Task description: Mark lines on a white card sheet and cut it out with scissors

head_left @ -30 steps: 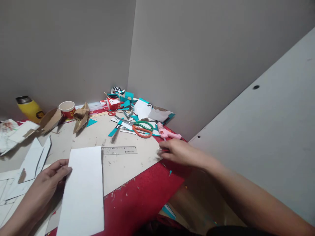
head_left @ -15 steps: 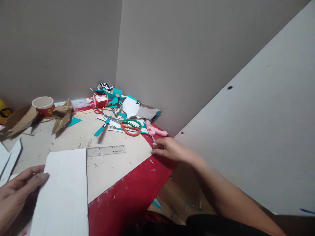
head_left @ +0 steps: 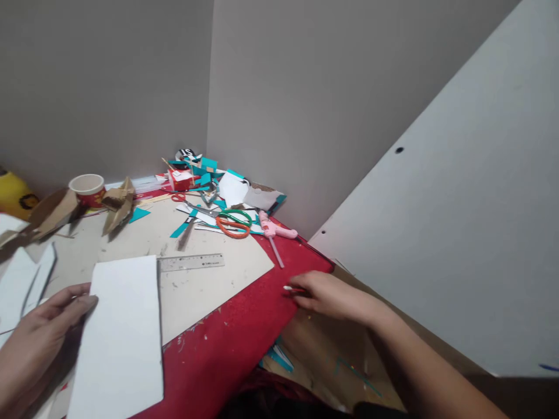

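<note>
My left hand (head_left: 55,329) is closed on the left edge of a white cardboard piece (head_left: 120,326), fingers pinching it while it hangs over the near part of the table. A clear ruler (head_left: 192,262) lies flat just beyond, its left end reaching the cardboard's right edge. Over the red table corner, my right hand (head_left: 323,294) pinches a small red object with a pale tip (head_left: 287,287); its kind is mostly hidden by the fingers. Past that hand lies a pink glue gun (head_left: 275,228) with a glue stick (head_left: 276,252) pointing towards me.
Scissors with orange and green handles (head_left: 233,224) rest among teal and white scraps (head_left: 205,174). To the left stand a paper cup (head_left: 87,191) and folded brown cardboard (head_left: 119,205). More white cut pieces (head_left: 24,279) lie at far left. A grey wall (head_left: 305,105) closes off the back.
My right hand has moved nearer to me and slightly right, away from the glue gun, with the small red object; the glue stick now shows fully. My left hand keeps its hold on the cardboard.
</note>
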Tool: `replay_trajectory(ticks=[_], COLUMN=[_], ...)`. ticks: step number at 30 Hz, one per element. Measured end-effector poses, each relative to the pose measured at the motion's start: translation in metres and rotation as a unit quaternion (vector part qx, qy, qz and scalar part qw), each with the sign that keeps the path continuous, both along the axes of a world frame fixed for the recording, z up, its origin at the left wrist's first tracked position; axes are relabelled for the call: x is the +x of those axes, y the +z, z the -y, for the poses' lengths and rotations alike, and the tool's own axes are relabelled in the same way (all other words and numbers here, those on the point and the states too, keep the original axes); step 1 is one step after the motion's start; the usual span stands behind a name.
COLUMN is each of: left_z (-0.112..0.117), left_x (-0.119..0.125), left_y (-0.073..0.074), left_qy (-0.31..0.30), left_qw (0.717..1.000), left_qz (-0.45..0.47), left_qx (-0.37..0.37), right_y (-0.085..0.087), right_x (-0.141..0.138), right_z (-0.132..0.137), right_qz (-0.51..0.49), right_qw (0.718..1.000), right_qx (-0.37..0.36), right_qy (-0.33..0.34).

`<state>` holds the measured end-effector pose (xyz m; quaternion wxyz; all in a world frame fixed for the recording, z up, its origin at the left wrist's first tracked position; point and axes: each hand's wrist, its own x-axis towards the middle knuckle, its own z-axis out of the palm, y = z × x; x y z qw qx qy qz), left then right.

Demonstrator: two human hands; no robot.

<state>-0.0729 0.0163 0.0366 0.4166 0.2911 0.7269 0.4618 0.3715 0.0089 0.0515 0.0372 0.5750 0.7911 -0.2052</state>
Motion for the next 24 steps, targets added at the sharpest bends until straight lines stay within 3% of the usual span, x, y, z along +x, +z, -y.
replay_trajectory(ticks=[2,5,7,9,12,17,20,24], left_z=[0.005,0.01,0.011,0.011,0.012,0.013,0.013,0.012], left_x=[0.004,0.008,0.008,0.007,0.004,0.001,-0.001,-0.003], left_y=[0.006,0.011,0.01,0.009,0.005,-0.003,-0.005,-0.004], left_qy=[-0.044,-0.06,-0.069,-0.077,-0.073,-0.049,-0.036,-0.032], left_qw=[0.996,0.991,0.988,0.986,0.984,0.984,0.985,0.987], left_qz=[0.079,0.114,0.127,0.133,0.139,0.144,0.135,0.116], left_qx=[0.005,0.039,0.054,0.065,0.083,0.095,0.104,0.108], right_y=[-0.002,-0.006,-0.007,-0.005,0.0,0.003,0.005,0.013], right_x=[0.016,0.03,0.025,0.004,-0.045,-0.124,-0.15,-0.161], right_z=[0.004,-0.002,-0.012,-0.024,-0.044,-0.078,-0.09,-0.094], right_qz=[0.015,0.004,-0.044,-0.09,-0.107,0.02,0.056,0.101], right_qw=[1.0,0.999,0.991,0.982,0.979,0.961,0.948,0.935], right_qx=[0.012,0.038,0.113,0.165,0.161,0.166,0.162,0.166], right_qy=[-0.019,-0.034,-0.051,-0.026,0.069,0.219,0.27,0.297])
